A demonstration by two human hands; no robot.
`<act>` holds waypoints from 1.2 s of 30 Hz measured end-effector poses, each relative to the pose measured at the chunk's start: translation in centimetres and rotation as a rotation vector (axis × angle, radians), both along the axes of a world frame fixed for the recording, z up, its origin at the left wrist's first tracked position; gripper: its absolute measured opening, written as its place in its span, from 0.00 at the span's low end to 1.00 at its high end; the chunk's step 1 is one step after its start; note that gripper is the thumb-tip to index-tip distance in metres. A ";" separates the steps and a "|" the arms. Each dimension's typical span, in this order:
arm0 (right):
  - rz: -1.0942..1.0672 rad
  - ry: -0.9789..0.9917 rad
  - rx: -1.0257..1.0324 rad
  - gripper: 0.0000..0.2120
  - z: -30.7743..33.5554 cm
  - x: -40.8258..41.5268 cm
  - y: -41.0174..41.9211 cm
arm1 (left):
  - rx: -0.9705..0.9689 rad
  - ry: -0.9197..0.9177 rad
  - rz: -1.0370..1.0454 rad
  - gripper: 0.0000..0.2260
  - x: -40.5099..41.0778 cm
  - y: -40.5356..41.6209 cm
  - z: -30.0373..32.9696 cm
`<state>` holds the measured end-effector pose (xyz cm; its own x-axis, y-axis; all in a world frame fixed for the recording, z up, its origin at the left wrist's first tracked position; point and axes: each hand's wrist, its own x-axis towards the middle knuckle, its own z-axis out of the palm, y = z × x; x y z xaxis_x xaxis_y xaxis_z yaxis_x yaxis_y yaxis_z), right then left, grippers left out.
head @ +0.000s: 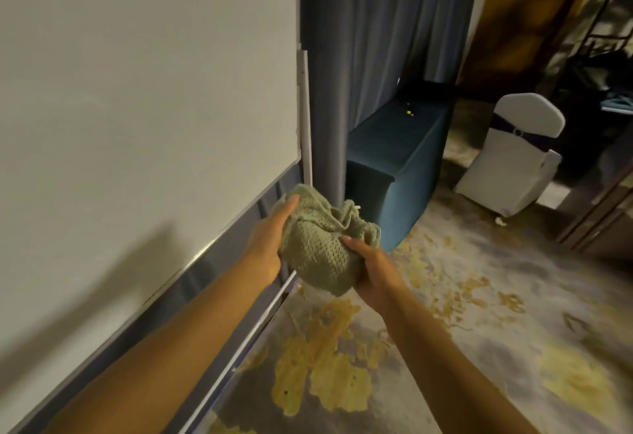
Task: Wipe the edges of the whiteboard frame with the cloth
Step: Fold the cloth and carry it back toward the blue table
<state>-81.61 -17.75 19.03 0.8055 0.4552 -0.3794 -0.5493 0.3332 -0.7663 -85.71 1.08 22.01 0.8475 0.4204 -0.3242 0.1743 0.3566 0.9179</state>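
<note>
A large whiteboard fills the left of the view, with a pale metal frame down its right edge and along its bottom edge. A bunched green knitted cloth is held in front of the board's lower right corner. My left hand grips the cloth's left side, thumb up over the top. My right hand holds its right underside, thumb pressed on the fabric. The cloth appears just off the frame; contact cannot be told.
A grey-blue curtain hangs behind the board's right edge. A teal-draped table stands beyond it, and a white-covered chair further right. A metal rail runs below the board. Patterned carpet covers the floor.
</note>
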 end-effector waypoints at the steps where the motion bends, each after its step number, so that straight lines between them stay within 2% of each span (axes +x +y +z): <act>1: -0.015 0.000 -0.034 0.20 0.2 1.7 -0.6 | 0.016 0.009 -0.017 0.26 1.7 -0.3 -0.4; 5: -0.072 0.005 -0.153 0.23 0.0 8.9 -2.7 | 0.046 0.064 -0.128 0.31 8.9 -2.3 -3.6; 10: -0.160 -0.023 -0.264 0.20 -1.2 18.4 -4.0 | 0.024 0.088 -0.314 0.42 19.0 -3.5 -7.6; 12: -0.199 -0.032 -0.291 0.20 -1.7 22.6 -4.6 | 0.026 0.061 -0.322 0.37 24.1 -3.5 -8.3; 16: -0.278 -0.003 -0.322 0.23 -2.2 30.8 -5.2 | -0.026 0.076 -0.319 0.19 34.5 -3.4 -8.4; 19: -0.357 0.031 -0.287 0.21 -1.9 36.8 -5.3 | -0.052 0.059 -0.366 0.16 41.7 -4.1 -7.1; 22: -0.347 0.048 -0.224 0.21 -2.1 42.0 -5.1 | -0.061 0.005 -0.390 0.08 47.1 -5.0 -5.9; 24: -0.331 0.083 -0.160 0.24 -2.5 44.8 -4.7 | -0.074 -0.019 -0.397 0.08 50.4 -5.3 -5.1; 27: -0.245 0.095 0.062 0.30 -4.7 49.1 -4.9 | -0.082 -0.038 -0.409 0.13 55.2 -6.1 -5.0; 29: -0.133 0.113 0.230 0.35 -6.2 51.8 -5.4 | -0.098 -0.031 -0.384 0.11 58.4 -6.6 -5.8; 30: -0.102 0.133 0.250 0.37 -6.9 53.6 -5.7 | -0.105 -0.019 -0.366 0.10 60.1 -6.9 -6.3; 32: -0.064 0.168 0.147 0.38 -7.7 57.7 -6.6 | -0.085 0.014 -0.321 0.07 63.7 -7.6 -7.6; 36: -0.033 0.212 -0.097 0.32 -8.8 66.1 -8.6 | -0.048 0.060 -0.202 0.05 70.2 -8.5 -9.2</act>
<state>-15.53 -26.34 10.27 0.7167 0.3834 -0.5826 -0.6917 0.2839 -0.6641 -15.47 -7.42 12.81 0.8915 0.2264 -0.3925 0.3007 0.3522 0.8863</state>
